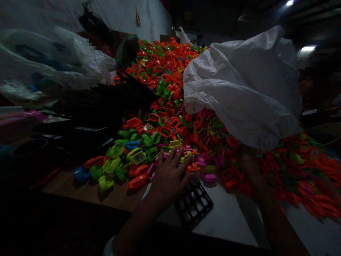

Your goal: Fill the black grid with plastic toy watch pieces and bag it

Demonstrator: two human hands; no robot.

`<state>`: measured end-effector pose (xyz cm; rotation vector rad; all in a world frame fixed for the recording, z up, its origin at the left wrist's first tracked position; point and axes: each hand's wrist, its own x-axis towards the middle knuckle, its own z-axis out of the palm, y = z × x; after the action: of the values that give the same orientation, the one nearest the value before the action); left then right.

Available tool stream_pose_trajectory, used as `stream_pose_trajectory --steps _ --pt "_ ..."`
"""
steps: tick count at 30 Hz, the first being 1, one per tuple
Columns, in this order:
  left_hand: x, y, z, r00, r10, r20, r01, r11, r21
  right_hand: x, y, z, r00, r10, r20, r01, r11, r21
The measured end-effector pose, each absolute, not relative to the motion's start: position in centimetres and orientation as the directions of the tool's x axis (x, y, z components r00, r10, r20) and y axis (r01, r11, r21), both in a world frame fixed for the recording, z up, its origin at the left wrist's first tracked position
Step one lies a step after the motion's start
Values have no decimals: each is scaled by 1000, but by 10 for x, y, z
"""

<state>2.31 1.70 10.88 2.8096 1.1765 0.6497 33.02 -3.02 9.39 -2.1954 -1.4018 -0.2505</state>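
My left hand [170,172] lies palm down with its fingers spread over brightly coloured plastic toy watches [137,156] at the front of a large heap. Under and beside its wrist is a black grid tray [195,202] with rows of square openings. My right hand [247,161] reaches into the heap, just at the lower edge of a big white sack [245,81]. It is dark and smeared by motion, and its fingers are hidden, so I cannot make out whether it grips the sack or watches. Pink, yellow and orange watches touch my left fingers.
A dark stack of flat black pieces [106,103] stands left of the heap. Clear plastic bags [77,60] lie behind it, near another person at the back left. A second person is at the far right. The wooden table edge [114,199] runs along the front.
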Motion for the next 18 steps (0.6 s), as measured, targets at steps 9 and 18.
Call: stream_pose_trajectory --steps 9,18 --pt "16 23 121 707 683 185 631 -727 271 182 -109 60 39 984 -175 -49 -173 -984" --pt "9 22 123 717 674 181 581 -720 381 124 -80 36 153 985 79 213 45 -976"
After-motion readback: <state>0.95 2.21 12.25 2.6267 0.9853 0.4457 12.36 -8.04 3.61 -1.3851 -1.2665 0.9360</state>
